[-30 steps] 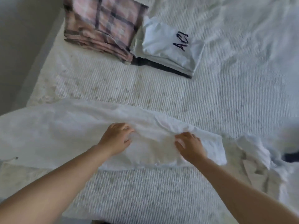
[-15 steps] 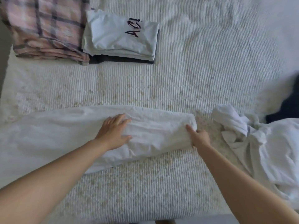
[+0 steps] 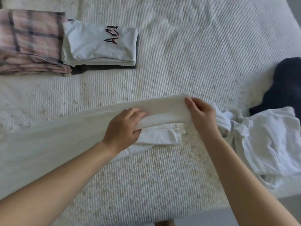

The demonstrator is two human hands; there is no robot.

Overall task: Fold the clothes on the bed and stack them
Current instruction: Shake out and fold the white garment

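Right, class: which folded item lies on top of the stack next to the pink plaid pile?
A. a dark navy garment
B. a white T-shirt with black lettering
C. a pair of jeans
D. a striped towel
B: the folded white T-shirt with black lettering tops the stack beside the pink plaid folded cloth, with a dark layer only at the bottom.

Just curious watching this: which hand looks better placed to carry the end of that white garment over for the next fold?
Probably the right hand: it grips the free end of the white garment. The left hand holds mid-length, suiting an anchor.
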